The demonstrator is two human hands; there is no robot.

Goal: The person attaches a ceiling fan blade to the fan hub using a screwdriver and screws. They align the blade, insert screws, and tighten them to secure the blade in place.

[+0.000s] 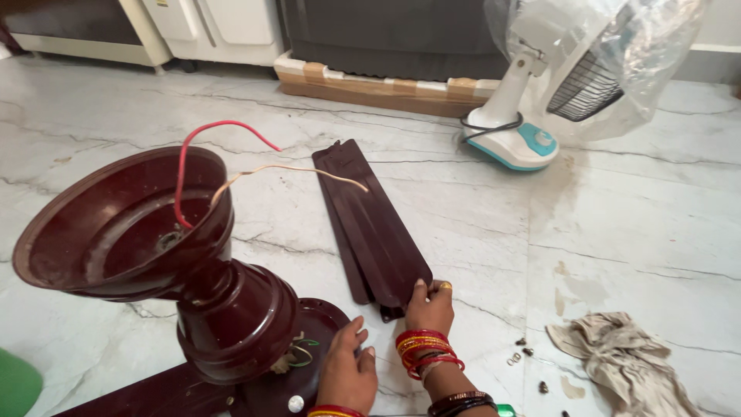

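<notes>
Head view. You work on a pale marble floor (633,232) with grey veining and visible joint lines; it carries stains and smudges to your right.

Your left hand (347,374) rests on the dark maroon motor housing (309,340) of a dismantled ceiling fan, fingers loosely curled against its edge; it grips nothing that I can confirm. Your right hand (431,309) presses down on the near end of a stack of maroon fan blades (369,220), fingers bent over the blade ends. Red and gold bangles (423,349) sit on that wrist.

The fan body stands just left of your hands. Its cup-shaped canopy (116,224) tilts toward the camera, open mouth up and to the left. A red wire (204,139) and a pale wire (309,171) loop out of it, the pale one reaching over the blades. One mounted blade (154,390) runs off the bottom edge to the left.

The blade stack lies flat on the floor, running from your right hand away toward the far wall.

To your right, a crumpled beige rag (617,351) lies on the floor; a few small screws (525,357) are scattered between it and your wrist.

Further back, a white and turquoise table fan (532,116) under clear plastic wrap stands on the floor, its black cord coiled at the base. A low cardboard-wrapped slab (386,83) runs along the wall, with white cabinets (216,27) to its left. A green object (15,382) shows at the lower left corner; I cannot identify it.
</notes>
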